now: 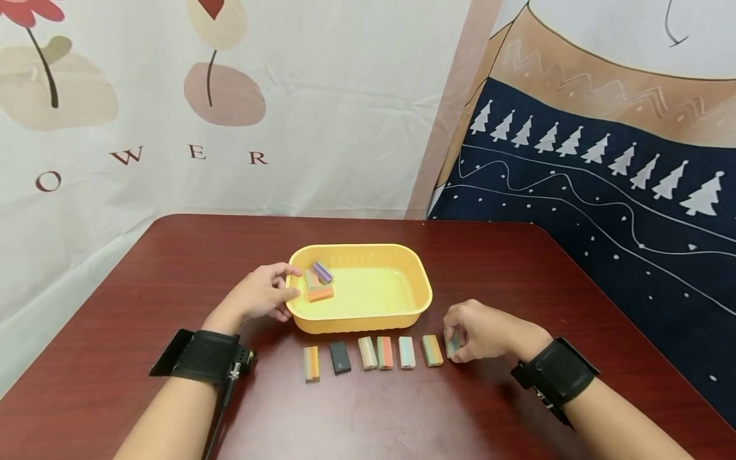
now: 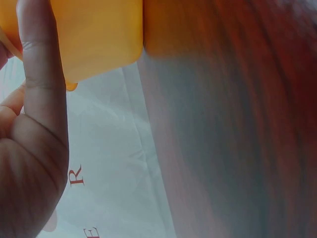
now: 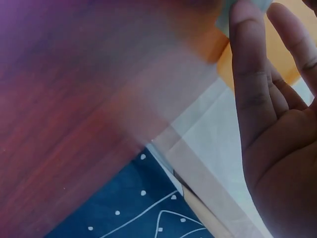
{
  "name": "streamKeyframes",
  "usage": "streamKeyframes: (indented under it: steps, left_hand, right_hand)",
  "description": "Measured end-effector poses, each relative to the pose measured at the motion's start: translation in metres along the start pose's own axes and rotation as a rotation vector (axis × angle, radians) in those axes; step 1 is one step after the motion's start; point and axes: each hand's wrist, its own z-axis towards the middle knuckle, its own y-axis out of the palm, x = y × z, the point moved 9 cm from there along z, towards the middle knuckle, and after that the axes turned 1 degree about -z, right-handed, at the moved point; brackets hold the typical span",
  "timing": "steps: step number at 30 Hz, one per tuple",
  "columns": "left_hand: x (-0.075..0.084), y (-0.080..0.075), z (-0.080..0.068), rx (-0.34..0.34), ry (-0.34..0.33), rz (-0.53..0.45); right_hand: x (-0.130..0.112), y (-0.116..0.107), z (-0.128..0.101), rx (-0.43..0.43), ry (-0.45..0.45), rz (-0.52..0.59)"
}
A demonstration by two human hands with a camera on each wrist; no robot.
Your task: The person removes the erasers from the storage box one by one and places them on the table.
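While the left hand [image 1: 261, 295] is steadying the yellow plastic tray [image 1: 414, 281] by its rim, the right hand [image 1: 480, 331] is pinching a small pale-green eraser block [image 1: 452, 345] just before it, likely light, firm, best gripped by its long sides.

A dark red-brown wooden desk [image 1: 144, 287] with rounded corners carries the items. In a row near its front edge lie, from left to right: an orange-striped eraser [image 1: 311, 363], a black eraser [image 1: 340, 357], a cream-striped eraser [image 1: 367, 352], a red-and-green eraser [image 1: 384, 352], a pale green-and-white eraser [image 1: 406, 352] and an orange-and-green eraser [image 1: 432, 350]. They lie apart, roughly parallel. Behind the desk hangs a white cloth [image 1: 322, 115] printed with flowers and red letters. To its right hangs a dark blue cloth [image 1: 575, 211] with white trees, dots and lines.
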Motion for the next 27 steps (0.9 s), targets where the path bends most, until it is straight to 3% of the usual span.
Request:
streamKeyframes:
  steps: [12, 27]
  left_hand:
    - [-0.0020, -0.0019, -0.0030, 0.014, -0.002, -0.002]
    - [0.0000, -0.0007, -0.0009, 0.009, -0.007, 0.008]
  right_hand:
    - [-0.0004, 0.0024, 0.0029, -0.002, -0.026, -0.009]
    - [0.0008, 0.0038, 0.0013, -0.026, 0.014, -0.003]
